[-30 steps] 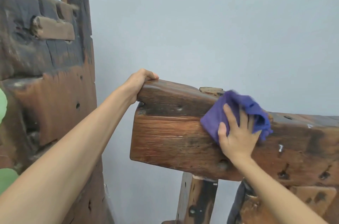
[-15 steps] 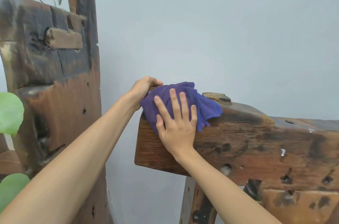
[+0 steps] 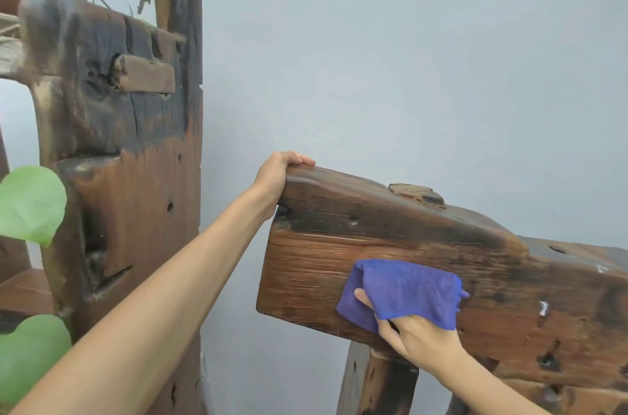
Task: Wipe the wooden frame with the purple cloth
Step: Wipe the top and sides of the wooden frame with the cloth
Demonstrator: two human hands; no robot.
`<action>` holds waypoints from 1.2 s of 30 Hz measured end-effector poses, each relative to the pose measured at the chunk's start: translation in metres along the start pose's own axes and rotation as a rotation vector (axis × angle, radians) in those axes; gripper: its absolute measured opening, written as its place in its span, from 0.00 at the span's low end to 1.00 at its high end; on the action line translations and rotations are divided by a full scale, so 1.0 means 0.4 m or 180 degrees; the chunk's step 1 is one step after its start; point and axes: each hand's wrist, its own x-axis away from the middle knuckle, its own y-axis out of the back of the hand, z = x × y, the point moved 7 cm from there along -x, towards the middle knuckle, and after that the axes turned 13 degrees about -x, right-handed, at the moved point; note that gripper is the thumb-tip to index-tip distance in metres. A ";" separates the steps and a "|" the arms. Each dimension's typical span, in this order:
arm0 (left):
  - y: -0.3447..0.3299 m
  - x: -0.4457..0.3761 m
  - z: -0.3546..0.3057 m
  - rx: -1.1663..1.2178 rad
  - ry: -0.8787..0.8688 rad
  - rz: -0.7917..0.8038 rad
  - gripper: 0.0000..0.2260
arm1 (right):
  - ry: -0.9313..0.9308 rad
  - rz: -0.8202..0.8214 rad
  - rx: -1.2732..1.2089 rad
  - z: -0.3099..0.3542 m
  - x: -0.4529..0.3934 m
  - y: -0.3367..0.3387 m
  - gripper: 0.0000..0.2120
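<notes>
Wiping: purple cloth, soft, limp, pressed by right hand, fingers hidden beneath, low on wooden frame, rigid, heavy; left hand curled over frame's top end.
</notes>
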 end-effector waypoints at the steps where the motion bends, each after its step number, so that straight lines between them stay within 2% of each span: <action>1: 0.004 0.001 0.000 0.0029 -0.0008 -0.0044 0.15 | 0.0073 -0.0113 -0.0016 0.032 -0.034 0.013 0.16; 5: 0.005 0.004 -0.009 0.0160 -0.0083 -0.0018 0.19 | 0.0189 -0.0834 -0.0214 0.154 -0.231 0.100 0.12; 7: -0.002 0.002 -0.009 0.0574 -0.0075 0.0134 0.26 | 0.0089 -0.1073 -0.0299 0.203 -0.334 0.145 0.18; 10: -0.013 -0.005 0.013 0.1015 0.0081 0.0424 0.28 | -0.0172 -0.1300 -0.0297 0.228 -0.452 0.213 0.23; 14: 0.003 -0.018 0.008 0.0227 -0.0116 0.0191 0.24 | -0.0390 -0.0966 -0.0209 0.178 -0.536 0.238 0.25; 16: 0.011 -0.009 0.000 -0.0299 -0.0114 0.0244 0.21 | -0.0359 -0.1010 -0.0206 0.146 -0.514 0.256 0.24; 20: 0.027 0.004 -0.047 -0.2006 -0.0255 0.0432 0.16 | -0.0580 -0.1309 -0.0029 0.010 -0.384 0.292 0.19; 24: -0.072 0.008 -0.148 -0.3853 -0.1132 0.0021 0.20 | -0.0832 -0.1360 -0.0041 -0.104 -0.271 0.287 0.22; 25: -0.131 0.019 -0.161 -0.4064 -0.1308 0.0170 0.22 | -0.0919 -0.1371 -0.0015 -0.126 -0.251 0.291 0.22; 28: -0.359 0.059 -0.144 -0.4300 -0.1536 0.1093 0.28 | -0.1200 -0.1338 0.0069 -0.198 -0.192 0.324 0.22; 29: -0.427 0.066 -0.130 -0.4482 -0.1558 0.1179 0.30 | -0.1285 -0.1300 0.0119 -0.223 -0.173 0.335 0.23; 31: -0.509 0.060 -0.116 -0.4917 -0.1512 0.0844 0.33 | -0.1434 -0.1103 0.0121 -0.260 -0.153 0.336 0.24; 33: -0.576 0.054 -0.113 -0.5137 -0.1195 0.0625 0.36 | -0.1618 -0.0813 -0.0039 -0.316 -0.130 0.333 0.26; 36: -0.656 0.053 -0.109 -0.5292 -0.0949 0.0800 0.36 | -0.1884 -0.0379 -0.0572 -0.409 -0.097 0.325 0.29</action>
